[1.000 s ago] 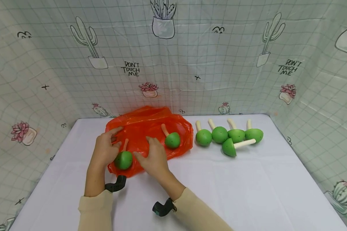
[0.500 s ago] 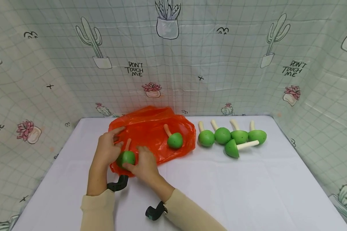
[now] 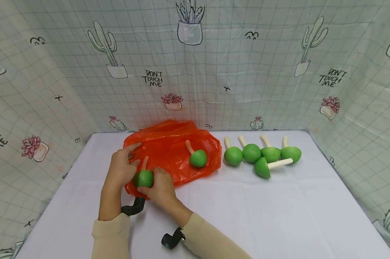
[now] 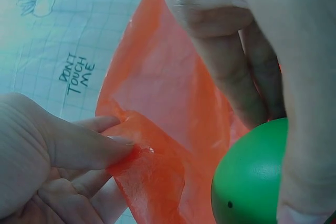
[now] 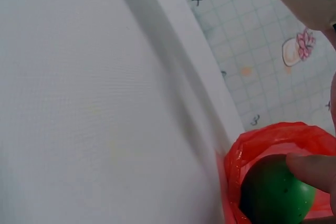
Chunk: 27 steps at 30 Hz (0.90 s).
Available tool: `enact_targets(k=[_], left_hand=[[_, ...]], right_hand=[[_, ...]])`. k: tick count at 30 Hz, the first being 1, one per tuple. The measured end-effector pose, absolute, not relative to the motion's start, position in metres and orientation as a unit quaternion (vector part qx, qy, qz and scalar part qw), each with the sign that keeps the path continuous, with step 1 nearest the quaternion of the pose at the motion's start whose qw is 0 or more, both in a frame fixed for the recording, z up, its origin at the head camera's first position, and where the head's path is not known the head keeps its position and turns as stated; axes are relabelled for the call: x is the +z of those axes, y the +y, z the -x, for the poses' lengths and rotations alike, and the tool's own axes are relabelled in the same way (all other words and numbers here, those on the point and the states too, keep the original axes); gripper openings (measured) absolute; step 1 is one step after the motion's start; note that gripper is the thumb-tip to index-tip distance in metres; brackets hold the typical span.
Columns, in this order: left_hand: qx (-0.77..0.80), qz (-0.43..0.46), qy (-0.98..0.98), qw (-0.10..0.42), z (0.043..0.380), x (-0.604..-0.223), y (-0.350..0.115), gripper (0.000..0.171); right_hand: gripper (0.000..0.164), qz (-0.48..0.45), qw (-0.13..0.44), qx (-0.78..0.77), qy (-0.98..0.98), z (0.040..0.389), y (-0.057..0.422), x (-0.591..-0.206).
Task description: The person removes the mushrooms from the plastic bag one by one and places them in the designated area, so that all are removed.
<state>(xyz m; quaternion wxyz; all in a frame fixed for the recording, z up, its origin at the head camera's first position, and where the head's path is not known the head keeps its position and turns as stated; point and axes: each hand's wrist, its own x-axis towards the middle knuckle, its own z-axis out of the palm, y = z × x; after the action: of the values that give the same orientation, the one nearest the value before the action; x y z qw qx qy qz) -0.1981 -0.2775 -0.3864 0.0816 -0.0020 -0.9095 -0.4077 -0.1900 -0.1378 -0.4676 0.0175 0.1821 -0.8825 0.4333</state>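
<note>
In the head view, my left hand (image 3: pixel 120 169) is at the left side of a red plastic bag (image 3: pixel 165 144). Its thumb and fingers pinch the bag's edge, clearest in the left wrist view, where the thumb (image 4: pixel 100 148) lies over the film. My right hand (image 3: pixel 162 189) grips a toy mushroom (image 3: pixel 145 178) by its round green cap, at the bag's front left. The cap (image 5: pixel 275 192) shows inside the bag's crumpled rim in the right wrist view, with the thumb on it. Another green mushroom (image 3: pixel 198 158) lies at the bag's right part, its stem tinted orange.
Several more green-capped mushrooms (image 3: pixel 251 153) with pale stems stand in a row right of the bag. One mushroom (image 3: pixel 263 168) lies on its side before them. The white table (image 3: pixel 263 216) meets a cactus-print cloth (image 3: pixel 207 79) at the back and sides.
My right hand has moved left and down from the middle of the bag onto the left mushroom and taken hold of its cap. My left hand stays at the bag's edge.
</note>
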Motion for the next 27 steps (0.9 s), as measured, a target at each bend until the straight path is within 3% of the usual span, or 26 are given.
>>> enact_targets(k=[27], left_hand=[[-0.418, -0.014, -0.906, 0.062, 0.198, -0.385, -0.274, 0.058]], right_hand=[[0.056, -0.183, 0.016, 0.467, -0.865, 0.187, -0.114, -0.455]])
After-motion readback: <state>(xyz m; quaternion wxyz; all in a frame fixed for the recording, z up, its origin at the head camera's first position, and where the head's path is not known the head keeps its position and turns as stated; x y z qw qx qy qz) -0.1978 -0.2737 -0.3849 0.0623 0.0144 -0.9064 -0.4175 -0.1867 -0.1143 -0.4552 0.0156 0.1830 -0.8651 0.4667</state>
